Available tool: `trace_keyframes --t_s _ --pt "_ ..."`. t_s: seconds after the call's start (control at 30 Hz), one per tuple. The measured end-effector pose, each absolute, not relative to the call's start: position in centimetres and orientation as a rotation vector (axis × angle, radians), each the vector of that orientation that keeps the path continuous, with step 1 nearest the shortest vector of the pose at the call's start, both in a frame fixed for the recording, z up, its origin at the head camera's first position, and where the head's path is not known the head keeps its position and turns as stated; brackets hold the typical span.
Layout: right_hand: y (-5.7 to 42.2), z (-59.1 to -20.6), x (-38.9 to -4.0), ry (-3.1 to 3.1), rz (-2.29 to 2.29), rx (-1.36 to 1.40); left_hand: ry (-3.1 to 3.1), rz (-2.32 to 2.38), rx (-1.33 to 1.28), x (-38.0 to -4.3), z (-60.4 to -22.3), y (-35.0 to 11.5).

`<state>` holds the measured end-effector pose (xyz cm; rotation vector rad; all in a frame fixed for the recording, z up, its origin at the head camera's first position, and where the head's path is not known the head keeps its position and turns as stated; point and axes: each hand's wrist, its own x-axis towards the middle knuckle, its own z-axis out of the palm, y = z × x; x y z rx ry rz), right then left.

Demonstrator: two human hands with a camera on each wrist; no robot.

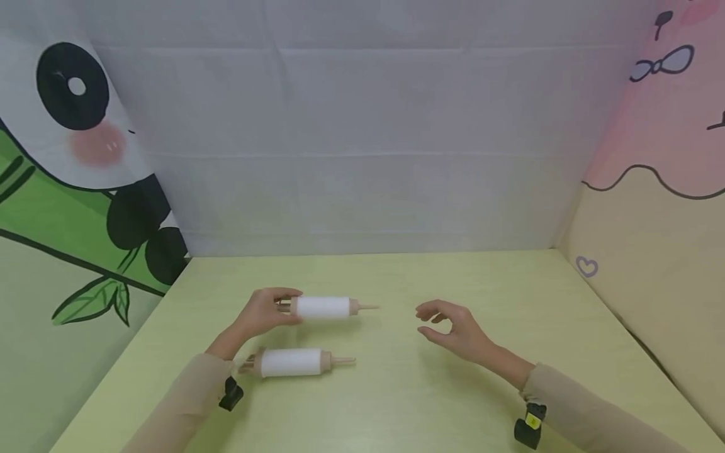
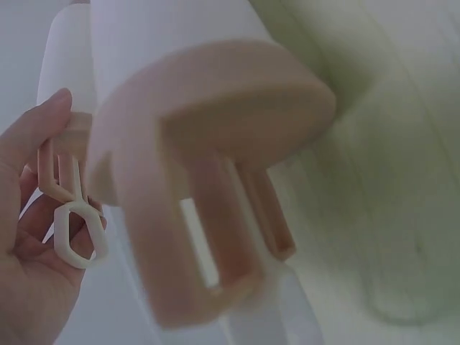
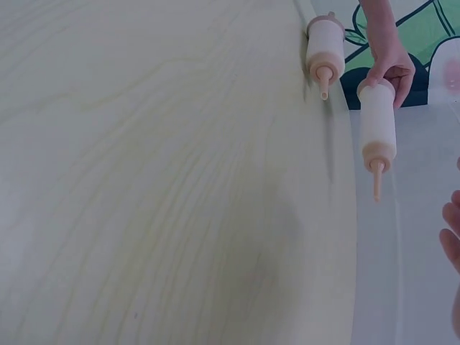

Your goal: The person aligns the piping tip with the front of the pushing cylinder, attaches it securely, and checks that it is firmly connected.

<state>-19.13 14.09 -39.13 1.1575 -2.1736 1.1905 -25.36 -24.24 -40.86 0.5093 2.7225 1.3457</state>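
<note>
In the head view my left hand [image 1: 266, 311] grips the back end of a syringe-like dispenser [image 1: 323, 307], a white cylinder with beige end caps and a thin nozzle pointing right. Its shadow falls below it on the table. A second dispenser of the same look [image 1: 291, 363] lies nearer me, nozzle also to the right. The left wrist view shows the held dispenser's beige frame and a pale pull ring [image 2: 77, 262] beside my palm. My right hand [image 1: 455, 330] hovers to the right of the nozzles with fingers loosely curved, holding nothing.
Both dispensers are over a pale wood-grain table [image 1: 396, 402]. A whitish cloth [image 1: 368, 157] hangs behind it. Printed panels with cartoon figures stand at the left [image 1: 85, 239] and right [image 1: 651, 251] sides.
</note>
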Motion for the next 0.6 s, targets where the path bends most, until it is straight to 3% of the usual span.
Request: trace_keyframes --t_s 0.6 --pt "14.0 -40.2 -18.9 -2.23 1.205 1.116 2.751 1.205 0.463 -27.1 -42.8 -25.7"
